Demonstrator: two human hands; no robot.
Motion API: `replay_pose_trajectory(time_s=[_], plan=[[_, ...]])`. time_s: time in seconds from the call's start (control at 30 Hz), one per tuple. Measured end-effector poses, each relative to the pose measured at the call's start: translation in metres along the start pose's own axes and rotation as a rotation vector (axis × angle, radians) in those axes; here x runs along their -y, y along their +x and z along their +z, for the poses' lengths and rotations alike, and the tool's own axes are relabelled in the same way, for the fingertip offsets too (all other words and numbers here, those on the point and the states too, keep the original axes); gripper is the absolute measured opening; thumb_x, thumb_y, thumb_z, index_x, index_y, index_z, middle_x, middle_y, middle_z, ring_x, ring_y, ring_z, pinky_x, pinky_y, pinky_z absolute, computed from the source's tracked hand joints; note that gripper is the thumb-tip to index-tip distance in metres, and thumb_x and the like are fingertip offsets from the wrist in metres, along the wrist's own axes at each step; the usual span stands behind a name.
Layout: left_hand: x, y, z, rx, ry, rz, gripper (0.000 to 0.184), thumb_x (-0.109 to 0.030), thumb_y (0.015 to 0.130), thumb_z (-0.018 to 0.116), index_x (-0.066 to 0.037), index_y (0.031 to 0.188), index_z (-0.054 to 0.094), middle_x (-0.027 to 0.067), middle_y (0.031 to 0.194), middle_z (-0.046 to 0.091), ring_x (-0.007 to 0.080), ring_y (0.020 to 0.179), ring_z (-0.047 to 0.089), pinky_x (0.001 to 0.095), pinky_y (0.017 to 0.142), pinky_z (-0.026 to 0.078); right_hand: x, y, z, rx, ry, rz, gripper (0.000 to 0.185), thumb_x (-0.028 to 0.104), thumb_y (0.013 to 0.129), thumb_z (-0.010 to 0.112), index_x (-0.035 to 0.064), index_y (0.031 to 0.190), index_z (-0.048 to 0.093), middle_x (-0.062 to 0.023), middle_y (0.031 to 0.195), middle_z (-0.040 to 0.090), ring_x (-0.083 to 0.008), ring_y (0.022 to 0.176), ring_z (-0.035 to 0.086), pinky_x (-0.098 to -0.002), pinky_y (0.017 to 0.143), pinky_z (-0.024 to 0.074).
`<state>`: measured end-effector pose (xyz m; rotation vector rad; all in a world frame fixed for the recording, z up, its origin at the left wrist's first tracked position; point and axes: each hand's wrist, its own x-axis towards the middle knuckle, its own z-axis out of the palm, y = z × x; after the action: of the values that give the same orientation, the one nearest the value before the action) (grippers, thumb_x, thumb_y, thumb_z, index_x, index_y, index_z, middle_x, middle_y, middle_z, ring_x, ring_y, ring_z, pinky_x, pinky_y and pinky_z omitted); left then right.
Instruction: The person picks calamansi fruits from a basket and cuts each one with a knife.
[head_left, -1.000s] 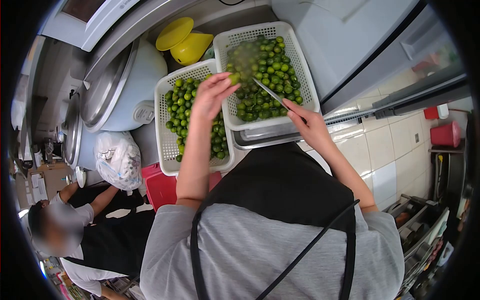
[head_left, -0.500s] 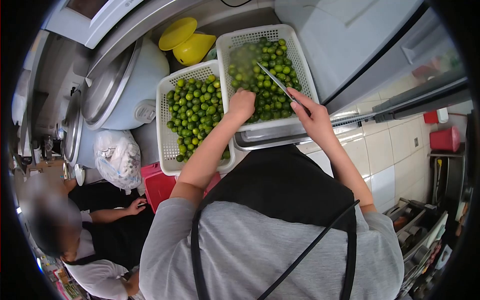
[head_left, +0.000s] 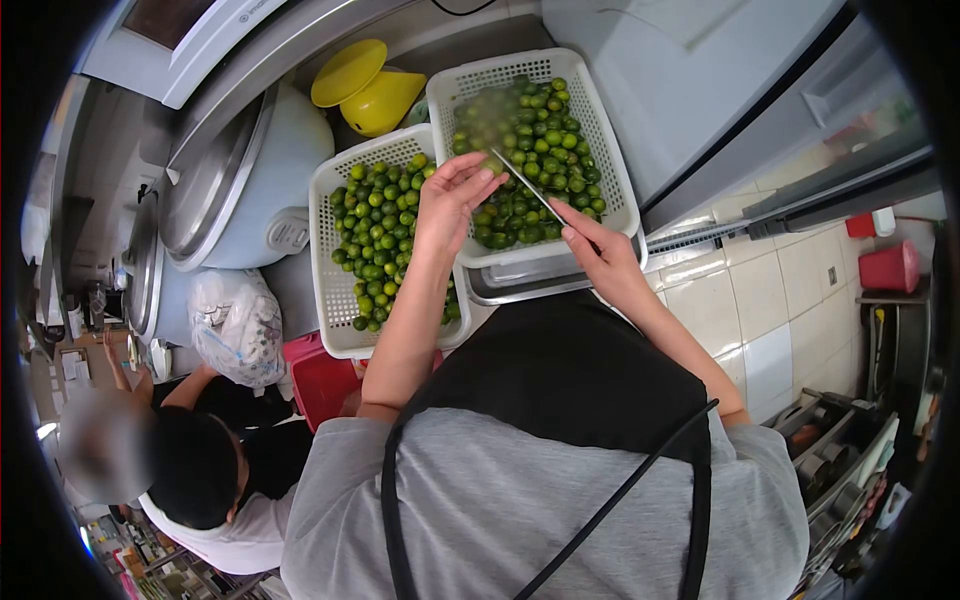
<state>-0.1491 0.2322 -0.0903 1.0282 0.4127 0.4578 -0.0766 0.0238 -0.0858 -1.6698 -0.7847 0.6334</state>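
My right hand (head_left: 602, 250) is closed round a knife (head_left: 528, 185), its narrow blade slanting up and left over a white perforated basket (head_left: 618, 180) of small green limes (head_left: 545, 130). My left hand (head_left: 452, 200) is raised at this basket's left edge, thumb and fingers pinched on a lime (head_left: 494, 166) beside the blade tip. That fruit is small and partly blurred. To the left, a second white basket (head_left: 322, 250) holds more whole green limes (head_left: 378, 215), with my left forearm across its right side.
A yellow container (head_left: 382, 103) stands behind the baskets. Large lidded cookers (head_left: 300, 150) and a stuffed plastic bag (head_left: 236, 325) are at left, a red bin (head_left: 318, 378) below. Two other people (head_left: 195, 470) are at lower left. A metal tray (head_left: 545, 280) lies under the right basket.
My left hand has risen from among the limes and now pinches one by the knife tip. My right hand has brought the knife left and lower. At lower left, people have shifted.
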Motion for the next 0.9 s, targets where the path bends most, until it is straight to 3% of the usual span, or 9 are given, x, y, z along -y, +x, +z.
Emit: replay_pose_trajectory(time_s=[0.07,0.3,0.37,0.4,0.47,0.63,0.73,0.9], plan=[[0.001,0.001,0.0,-0.018,0.007,0.023,0.02,0.002,0.081,0.058,0.003,0.101,0.056,0.011,0.095,0.06,0.0214,0.091,0.06,0.0314,0.086,0.05,-0.001,0.001,0.002,-0.007,-0.018,-0.137,0.033,0.018,0.091,0.048,0.0081,0.122,0.05,-0.0159,0.116,0.056,-0.0243,0.109,0.054,-0.0287,0.09,0.0403],[0.005,0.0,0.007,-0.043,0.096,0.083,0.016,0.0,0.08,0.06,0.001,0.096,0.057,0.0071,0.089,0.06,0.0148,0.084,0.059,0.0314,0.083,0.051,-0.001,0.007,0.003,-0.043,-0.066,-0.18,0.033,0.019,0.09,0.049,0.0101,0.121,0.051,-0.0163,0.11,0.059,-0.0255,0.101,0.059,-0.0292,0.084,0.0438],[0.006,-0.001,0.01,-0.028,0.124,0.089,0.016,0.0,0.079,0.061,0.001,0.095,0.057,0.0067,0.088,0.06,0.0146,0.083,0.059,0.0306,0.082,0.05,0.006,0.012,-0.001,0.03,-0.109,-0.048,0.034,0.016,0.091,0.048,0.0074,0.124,0.049,-0.0118,0.119,0.056,-0.0172,0.109,0.052,-0.0256,0.091,0.0377],[0.006,-0.001,0.011,-0.013,0.151,0.095,0.017,0.0,0.079,0.062,0.001,0.095,0.057,0.0063,0.088,0.06,0.0144,0.082,0.059,0.0298,0.08,0.05,0.004,0.013,0.0,0.028,-0.109,-0.046,0.034,0.016,0.091,0.048,0.0074,0.124,0.049,-0.0118,0.119,0.056,-0.0172,0.109,0.052,-0.0256,0.091,0.0377],[0.008,0.0,0.007,0.011,0.218,0.102,0.019,0.0,0.078,0.064,0.002,0.095,0.058,0.0064,0.087,0.061,0.013,0.08,0.06,0.0268,0.077,0.05,-0.004,0.016,0.003,-0.048,-0.2,-0.106,0.032,0.022,0.089,0.049,0.0161,0.12,0.053,-0.0171,0.103,0.061,-0.031,0.085,0.061,-0.0324,0.073,0.0468],[0.019,-0.015,0.02,0.193,0.355,0.024,0.022,0.0,0.075,0.066,0.0,0.095,0.059,0.0037,0.085,0.062,0.0092,0.076,0.058,0.0214,0.071,0.048,-0.011,0.026,0.004,-0.13,-0.175,-0.146,0.032,0.023,0.089,0.049,0.0152,0.12,0.053,-0.0172,0.102,0.061,-0.0312,0.086,0.061,-0.0319,0.072,0.047],[0.019,0.001,0.007,-0.027,0.251,0.123,0.024,0.001,0.074,0.066,0.001,0.097,0.059,0.0038,0.086,0.062,0.0091,0.078,0.057,0.0214,0.074,0.047,-0.009,0.018,0.001,-0.111,-0.154,-0.151,0.032,0.023,0.089,0.049,0.014,0.12,0.053,-0.0173,0.102,0.061,-0.03,0.088,0.062,-0.0315,0.074,0.047],[0.009,0.007,-0.003,-0.092,0.238,0.196,0.023,0.002,0.074,0.066,0.002,0.096,0.059,0.0063,0.087,0.062,0.0097,0.078,0.058,0.0218,0.074,0.047,-0.005,0.001,0.001,0.005,-0.113,-0.103,0.032,0.023,0.09,0.049,0.0134,0.12,0.052,-0.0169,0.103,0.061,-0.0279,0.088,0.062,-0.0314,0.075,0.0469]])
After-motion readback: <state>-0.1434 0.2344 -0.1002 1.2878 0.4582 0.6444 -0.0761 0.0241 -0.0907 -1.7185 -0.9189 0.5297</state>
